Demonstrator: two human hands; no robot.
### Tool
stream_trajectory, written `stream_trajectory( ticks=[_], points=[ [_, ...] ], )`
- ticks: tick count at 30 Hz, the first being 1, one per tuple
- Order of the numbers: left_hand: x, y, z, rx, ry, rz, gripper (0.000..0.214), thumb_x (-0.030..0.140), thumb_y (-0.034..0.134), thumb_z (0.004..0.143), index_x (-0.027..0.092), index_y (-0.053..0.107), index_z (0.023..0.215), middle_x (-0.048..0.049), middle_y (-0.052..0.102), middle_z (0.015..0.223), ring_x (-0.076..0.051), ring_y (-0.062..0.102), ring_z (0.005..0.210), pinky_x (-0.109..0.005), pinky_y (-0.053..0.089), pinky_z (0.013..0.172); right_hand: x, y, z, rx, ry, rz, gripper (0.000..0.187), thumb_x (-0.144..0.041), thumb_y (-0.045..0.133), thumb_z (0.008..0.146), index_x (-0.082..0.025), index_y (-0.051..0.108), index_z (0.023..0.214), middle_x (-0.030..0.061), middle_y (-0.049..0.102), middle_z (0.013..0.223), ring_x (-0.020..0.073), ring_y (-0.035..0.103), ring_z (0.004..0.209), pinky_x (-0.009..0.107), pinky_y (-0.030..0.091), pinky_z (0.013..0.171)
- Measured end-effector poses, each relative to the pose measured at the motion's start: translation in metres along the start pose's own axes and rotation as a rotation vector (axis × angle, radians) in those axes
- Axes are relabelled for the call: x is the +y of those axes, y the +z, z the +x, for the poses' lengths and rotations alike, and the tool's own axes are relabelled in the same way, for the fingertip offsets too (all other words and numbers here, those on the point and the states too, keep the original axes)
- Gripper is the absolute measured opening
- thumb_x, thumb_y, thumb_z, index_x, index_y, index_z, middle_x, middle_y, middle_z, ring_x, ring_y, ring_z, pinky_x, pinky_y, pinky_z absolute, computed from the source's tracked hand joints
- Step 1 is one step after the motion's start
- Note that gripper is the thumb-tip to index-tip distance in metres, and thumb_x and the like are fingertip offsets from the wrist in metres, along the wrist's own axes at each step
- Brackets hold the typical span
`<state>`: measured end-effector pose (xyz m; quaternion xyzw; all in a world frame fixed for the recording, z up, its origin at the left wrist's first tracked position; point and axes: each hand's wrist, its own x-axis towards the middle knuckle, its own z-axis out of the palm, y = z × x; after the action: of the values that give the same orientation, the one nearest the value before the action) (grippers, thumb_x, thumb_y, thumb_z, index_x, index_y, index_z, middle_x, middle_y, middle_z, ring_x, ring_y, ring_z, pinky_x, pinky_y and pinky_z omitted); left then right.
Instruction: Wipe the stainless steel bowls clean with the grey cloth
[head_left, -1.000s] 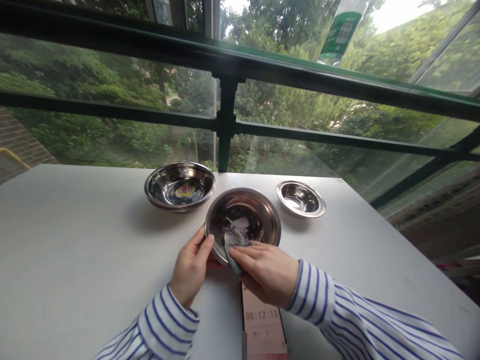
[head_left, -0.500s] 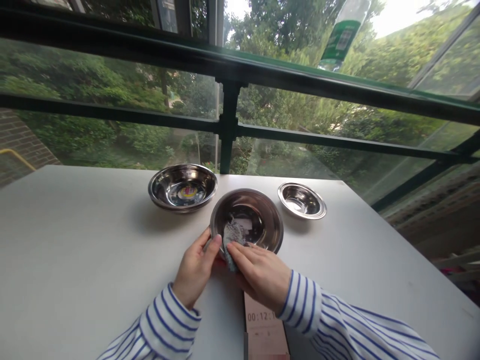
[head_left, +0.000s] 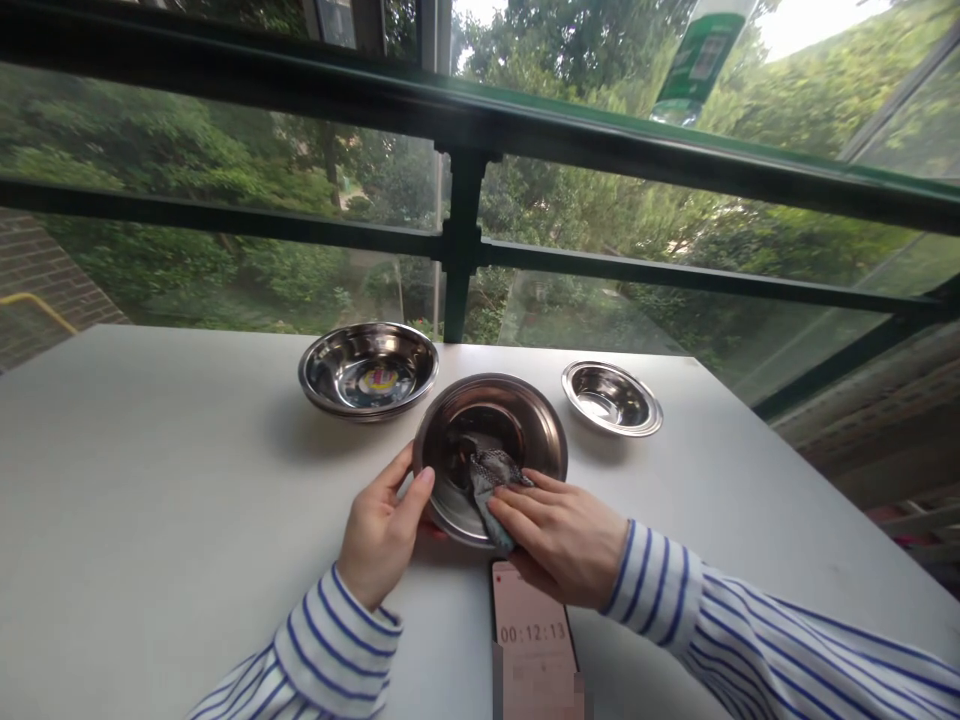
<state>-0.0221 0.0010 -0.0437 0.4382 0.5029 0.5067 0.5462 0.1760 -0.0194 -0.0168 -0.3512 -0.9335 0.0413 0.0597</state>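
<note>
A steel bowl [head_left: 517, 425] sits tilted toward me on the white table [head_left: 150, 500]. My left hand [head_left: 379, 535] grips its near-left rim, thumb on the edge. My right hand [head_left: 559, 535] presses a grey patterned cloth [head_left: 491, 475] against the bowl's inner near wall, fingers closed over the cloth. Both sleeves are white with blue stripes.
A larger steel bowl [head_left: 369, 368] with a sticker inside stands behind to the left. A small steel bowl [head_left: 612, 398] stands to the right. A phone [head_left: 534, 640] showing a timer lies at the near edge. A green window rail [head_left: 480, 110] runs behind the table.
My right hand and the cloth have slid rightward along the bowl's near inner wall. The left hand stays on the rim. The view shifted slightly.
</note>
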Motion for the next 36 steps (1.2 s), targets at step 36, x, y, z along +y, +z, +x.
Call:
stream_trajectory(
  ticks=[36],
  points=[
    [-0.005,-0.003,0.002,0.002,-0.03,-0.081,0.061,0.041,0.065,0.071,0.019,0.052,0.127,-0.004,0.069,0.082,-0.012,0.054,0.049,-0.023,0.049,0.039,0.003,-0.004,0.003,-0.023,-0.031,0.14,0.04,-0.02,0.047,0.08,-0.009,0.05,0.118,0.0158,0.061,0.115,0.0258,0.058,0.105,0.044,0.042,0.095]
  ],
)
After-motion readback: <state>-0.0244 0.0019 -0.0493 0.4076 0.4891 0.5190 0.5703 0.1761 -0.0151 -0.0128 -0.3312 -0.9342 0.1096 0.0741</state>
